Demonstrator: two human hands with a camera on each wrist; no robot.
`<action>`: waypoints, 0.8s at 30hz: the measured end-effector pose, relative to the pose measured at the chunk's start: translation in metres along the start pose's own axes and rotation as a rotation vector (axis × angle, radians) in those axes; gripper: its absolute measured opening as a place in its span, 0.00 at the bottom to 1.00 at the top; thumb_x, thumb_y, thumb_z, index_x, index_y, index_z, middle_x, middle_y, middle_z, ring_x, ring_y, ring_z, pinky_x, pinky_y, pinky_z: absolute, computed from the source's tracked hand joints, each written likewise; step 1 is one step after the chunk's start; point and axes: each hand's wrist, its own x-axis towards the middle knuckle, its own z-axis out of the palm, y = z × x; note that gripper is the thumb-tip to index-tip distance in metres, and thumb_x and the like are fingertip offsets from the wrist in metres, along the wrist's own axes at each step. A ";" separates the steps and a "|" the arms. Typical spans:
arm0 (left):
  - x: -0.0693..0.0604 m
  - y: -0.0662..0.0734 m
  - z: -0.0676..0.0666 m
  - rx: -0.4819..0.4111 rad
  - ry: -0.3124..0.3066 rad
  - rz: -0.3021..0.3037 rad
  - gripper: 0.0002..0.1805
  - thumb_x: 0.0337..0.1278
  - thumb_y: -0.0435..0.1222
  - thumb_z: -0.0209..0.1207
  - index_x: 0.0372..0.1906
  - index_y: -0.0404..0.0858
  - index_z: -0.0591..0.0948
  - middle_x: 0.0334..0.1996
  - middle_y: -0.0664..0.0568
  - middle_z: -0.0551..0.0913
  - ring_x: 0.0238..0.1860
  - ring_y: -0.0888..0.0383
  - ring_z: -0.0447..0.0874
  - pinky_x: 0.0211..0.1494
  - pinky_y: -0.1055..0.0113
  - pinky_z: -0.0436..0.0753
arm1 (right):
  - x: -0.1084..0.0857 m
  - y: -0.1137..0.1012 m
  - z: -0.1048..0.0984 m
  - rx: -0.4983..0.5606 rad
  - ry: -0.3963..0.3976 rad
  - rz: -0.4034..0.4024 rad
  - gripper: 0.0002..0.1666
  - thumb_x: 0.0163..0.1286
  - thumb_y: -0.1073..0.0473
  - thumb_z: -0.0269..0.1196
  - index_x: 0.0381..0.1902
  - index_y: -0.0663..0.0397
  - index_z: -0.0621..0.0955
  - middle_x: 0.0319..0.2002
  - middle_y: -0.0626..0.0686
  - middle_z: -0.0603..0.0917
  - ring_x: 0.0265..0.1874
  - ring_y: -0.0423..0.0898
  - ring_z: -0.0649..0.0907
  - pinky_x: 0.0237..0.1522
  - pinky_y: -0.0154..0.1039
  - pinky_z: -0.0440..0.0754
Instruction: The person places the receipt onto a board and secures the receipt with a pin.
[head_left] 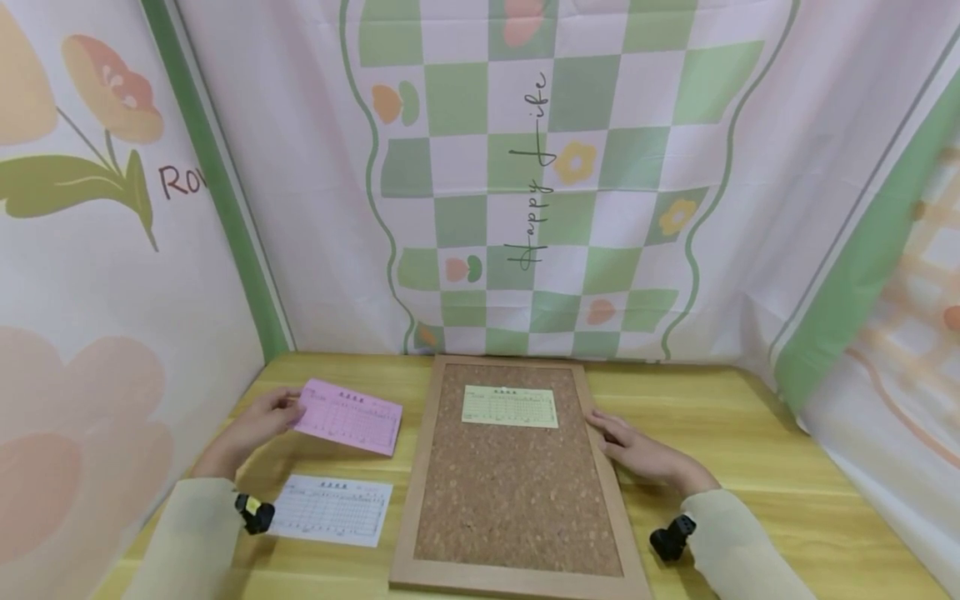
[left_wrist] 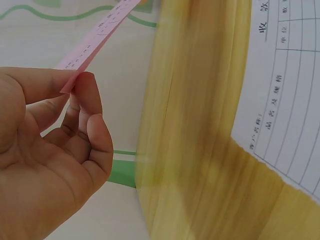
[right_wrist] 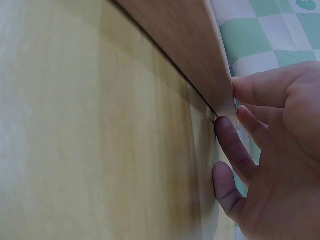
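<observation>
My left hand [head_left: 264, 423] pinches the left edge of a pink printed slip [head_left: 351, 418], raised at a tilt above the table; the left wrist view shows the slip [left_wrist: 95, 42] between thumb and fingers of the hand [left_wrist: 55, 145]. A white slip [head_left: 330, 510] lies flat below it. On the corkboard [head_left: 517, 500] a yellow slip [head_left: 510, 407] sits near the top. My right hand [head_left: 648, 454] rests against the board's right frame, and in the right wrist view the fingers of this hand [right_wrist: 280, 145] touch the frame's side [right_wrist: 185, 45], lightly bent.
The wooden table [head_left: 720, 425] runs to a patterned curtain [head_left: 517, 208] at the back. Curtains with flower prints also stand at the left and right sides. A torn-looking edge of the white slip [left_wrist: 295, 100] shows in the left wrist view.
</observation>
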 end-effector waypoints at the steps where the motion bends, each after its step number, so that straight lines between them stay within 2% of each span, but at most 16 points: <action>1: 0.000 0.001 0.000 -0.007 -0.001 0.003 0.25 0.76 0.35 0.50 0.68 0.23 0.67 0.49 0.38 0.78 0.49 0.49 0.77 0.52 0.55 0.77 | 0.000 0.000 0.000 -0.010 -0.001 -0.005 0.34 0.83 0.57 0.45 0.79 0.65 0.51 0.76 0.72 0.42 0.73 0.74 0.43 0.66 0.72 0.49; 8: -0.002 0.003 0.002 -0.058 -0.005 0.020 0.25 0.74 0.34 0.52 0.67 0.22 0.68 0.48 0.38 0.79 0.46 0.54 0.78 0.51 0.59 0.77 | 0.000 0.000 0.001 0.008 -0.004 0.005 0.34 0.83 0.57 0.45 0.79 0.64 0.51 0.77 0.70 0.42 0.73 0.72 0.42 0.67 0.71 0.47; 12: -0.002 0.004 0.006 -0.108 -0.030 0.027 0.25 0.75 0.35 0.51 0.68 0.23 0.67 0.52 0.37 0.79 0.49 0.54 0.79 0.54 0.56 0.77 | 0.000 0.000 0.001 0.013 0.003 0.002 0.33 0.83 0.58 0.45 0.78 0.65 0.52 0.77 0.70 0.42 0.73 0.72 0.42 0.67 0.71 0.47; 17: -0.002 0.008 0.016 -0.174 -0.064 -0.016 0.27 0.78 0.37 0.49 0.71 0.25 0.64 0.58 0.37 0.78 0.53 0.55 0.78 0.59 0.51 0.74 | -0.001 -0.001 0.000 0.010 -0.003 -0.035 0.33 0.82 0.61 0.47 0.77 0.69 0.53 0.75 0.74 0.43 0.72 0.74 0.44 0.66 0.71 0.49; 24: 0.002 0.011 0.034 -0.215 -0.060 -0.082 0.26 0.78 0.40 0.49 0.71 0.28 0.65 0.55 0.42 0.79 0.52 0.55 0.78 0.60 0.51 0.74 | -0.001 0.004 0.000 -0.016 -0.005 -0.053 0.34 0.83 0.55 0.45 0.78 0.67 0.52 0.76 0.73 0.42 0.72 0.75 0.43 0.65 0.72 0.49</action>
